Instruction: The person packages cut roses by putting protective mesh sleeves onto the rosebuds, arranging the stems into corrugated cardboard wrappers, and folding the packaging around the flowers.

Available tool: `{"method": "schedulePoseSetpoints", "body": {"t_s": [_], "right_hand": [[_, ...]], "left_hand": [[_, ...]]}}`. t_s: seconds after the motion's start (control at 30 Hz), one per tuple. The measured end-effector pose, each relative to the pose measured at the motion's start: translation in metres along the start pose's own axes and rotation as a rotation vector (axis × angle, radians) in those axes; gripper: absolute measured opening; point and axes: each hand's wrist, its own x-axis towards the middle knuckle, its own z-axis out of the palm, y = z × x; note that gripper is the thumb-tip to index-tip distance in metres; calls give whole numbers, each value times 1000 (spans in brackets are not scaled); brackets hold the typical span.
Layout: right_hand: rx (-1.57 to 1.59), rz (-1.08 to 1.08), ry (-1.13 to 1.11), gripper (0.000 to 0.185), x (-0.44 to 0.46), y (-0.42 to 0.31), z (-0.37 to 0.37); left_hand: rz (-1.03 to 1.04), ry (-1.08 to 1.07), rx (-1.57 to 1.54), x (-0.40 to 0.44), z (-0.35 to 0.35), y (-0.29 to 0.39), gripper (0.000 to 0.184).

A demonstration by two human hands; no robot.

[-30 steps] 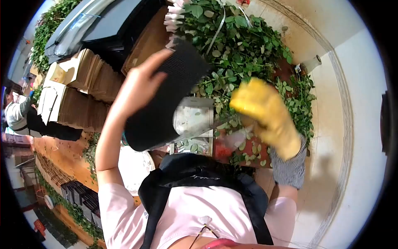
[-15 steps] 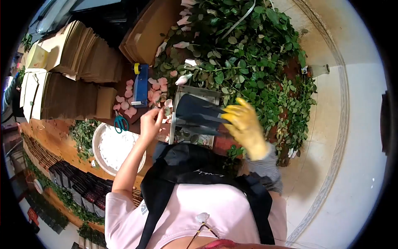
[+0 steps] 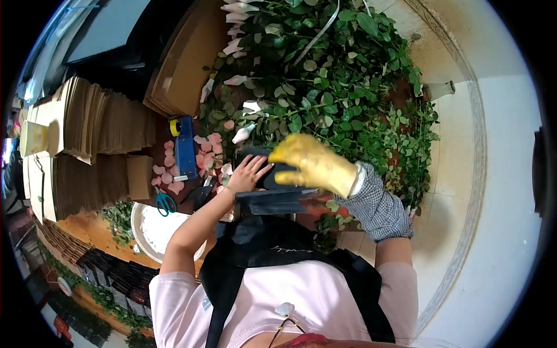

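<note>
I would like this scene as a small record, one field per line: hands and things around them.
left hand: bare, fingers spread on dark material
right hand: in a yellow glove, thumb apart from fingers, grip unclear
nearby: blue dispenser, pink petals, teal scissors
basin: pale, holding white contents
beyond hands: leafy stems, pale buds

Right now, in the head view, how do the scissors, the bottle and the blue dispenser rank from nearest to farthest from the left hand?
From the left hand:
1. Blue dispenser, to its left.
2. Scissors, also left, closer to the person's body.
3. Bottle, far off to the right, past the leaves.
</note>
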Motion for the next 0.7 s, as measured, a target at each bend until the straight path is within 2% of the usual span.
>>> {"method": "schedulePoseSetpoints", "body": {"t_s": [0.03, 0.1, 0.13, 0.17, 0.23, 0.27, 0.33, 0.37, 0.43, 0.5, 0.57, 0.63, 0.67, 0.7], "right_hand": [[-169, -14, 79, 45, 9, -1, -11], [-446, 29, 70, 47, 35, -2, 1], [-675, 118, 25, 48, 53, 5, 27], [-749, 224, -238, 48, 78, 19, 57], [-337, 497, -539, 46, 104, 22, 61], [-342, 496, -524, 46, 98, 31, 64], [-488, 32, 225, 44, 62, 37, 84], [-405, -116, 374, 50, 46, 28, 73], [-263, -212, 422, 52, 7, 0, 60], [414, -146, 298, 51, -36, -13, 73], [551, 54, -133, 37, -69, 1, 117], [-287, 311, 47, 24, -73, -3, 184], [-551, 299, 51, 16, -72, -20, 169], [-363, 394, -14, 24, -68, -18, 172]], "left_hand": [[40, -31, 181, 0, 4, -2, 86], [-69, -189, -89, -2, 7, 1, 87], [-75, -263, -70, 1, 2, 2, 88], [-60, -191, -29, -1, 7, 2, 89], [-10, -49, 21, 0, 10, 1, 86], [-5, -45, 35, 6, 9, -1, 86], [-66, -210, 19, 1, 5, 4, 88], [-51, -212, 31, 0, 8, 0, 88], [-95, -183, -227, -4, 21, -2, 88], [-39, -141, -30, 3, 5, 2, 91], [-27, -168, 9, 5, -2, 5, 91], [-23, -141, 16, 3, 3, 5, 91], [-26, -137, 19, 6, 4, 5, 91], [-29, -143, 18, 3, 3, 5, 90]]}}
